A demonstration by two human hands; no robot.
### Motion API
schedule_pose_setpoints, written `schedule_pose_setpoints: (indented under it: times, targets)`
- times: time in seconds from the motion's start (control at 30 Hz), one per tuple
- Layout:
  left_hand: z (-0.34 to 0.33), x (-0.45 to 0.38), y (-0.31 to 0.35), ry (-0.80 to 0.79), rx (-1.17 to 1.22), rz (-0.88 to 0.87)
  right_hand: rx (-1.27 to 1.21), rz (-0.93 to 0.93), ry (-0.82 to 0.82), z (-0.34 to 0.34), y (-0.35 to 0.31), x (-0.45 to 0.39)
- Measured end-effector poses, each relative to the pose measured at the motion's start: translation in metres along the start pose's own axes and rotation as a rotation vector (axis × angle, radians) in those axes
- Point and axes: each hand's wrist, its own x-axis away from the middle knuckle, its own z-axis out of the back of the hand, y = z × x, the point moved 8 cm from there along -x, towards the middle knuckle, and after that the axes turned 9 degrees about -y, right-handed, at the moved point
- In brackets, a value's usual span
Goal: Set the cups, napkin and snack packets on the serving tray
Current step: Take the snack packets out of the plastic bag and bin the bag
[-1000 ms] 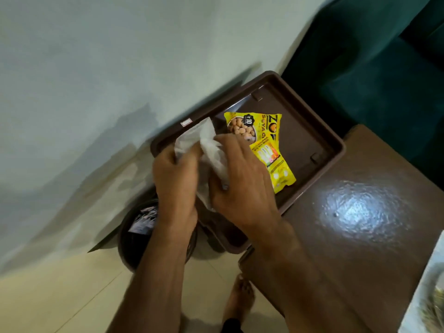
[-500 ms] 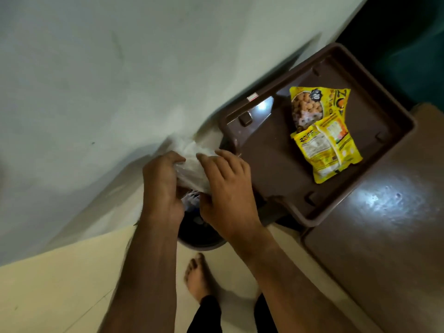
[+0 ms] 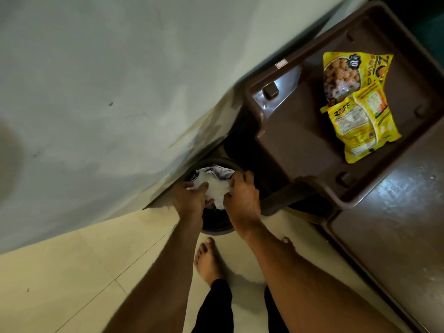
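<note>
The brown serving tray [image 3: 295,131] lies on a dark wooden table at the upper right, overhanging its edge. Two yellow snack packets [image 3: 355,106] lie overlapping on the tray's right half. A crumpled white napkin [image 3: 215,189] is held between my left hand [image 3: 192,200] and my right hand [image 3: 242,200], low down over the mouth of a dark round bin [image 3: 216,224] on the floor. Both hands grip the napkin from either side. No cups are in view.
A pale wall [image 3: 108,80] runs diagonally on the left, close to the bin and the tray. The dark glossy table [image 3: 389,224] fills the right side. Cream floor tiles [image 3: 72,284] lie below, with a bare foot [image 3: 209,260] just behind the bin.
My hands carried the crumpled napkin off the tray, leftward and down, to the mouth of the bin. The view shifted left and down; both snack packets stayed on the tray.
</note>
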Motion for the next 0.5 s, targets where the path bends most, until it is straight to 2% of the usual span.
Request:
schedule_pose_setpoints:
  times: [0.07, 0.13, 0.23, 0.33, 0.4, 0.5]
  targets:
    - [0.001, -0.006, 0.006, 0.095, -0.276, -0.187, 0.043, 0.033, -0.023, -0.014, 0.002, -0.004]
    - [-0.004, -0.014, 0.002, 0.079, -0.521, -0.254, 0.038, 0.071, -0.103, -0.03, 0.006, -0.009]
    - [-0.02, -0.033, -0.034, -0.168, -0.785, -0.066, 0.041, 0.046, -0.365, -0.06, 0.017, -0.01]
    - [-0.024, -0.034, -0.049, -0.259, -0.785, 0.002, 0.177, 0.013, -0.452, -0.068, 0.028, -0.006]
    - [-0.023, -0.033, -0.044, -0.218, -0.761, -0.057, 0.239, 0.034, -0.429, -0.064, 0.03, -0.004]
    - [-0.029, -0.024, -0.03, -0.187, -0.799, -0.15, 0.197, 0.063, -0.396, -0.058, 0.035, 0.001]
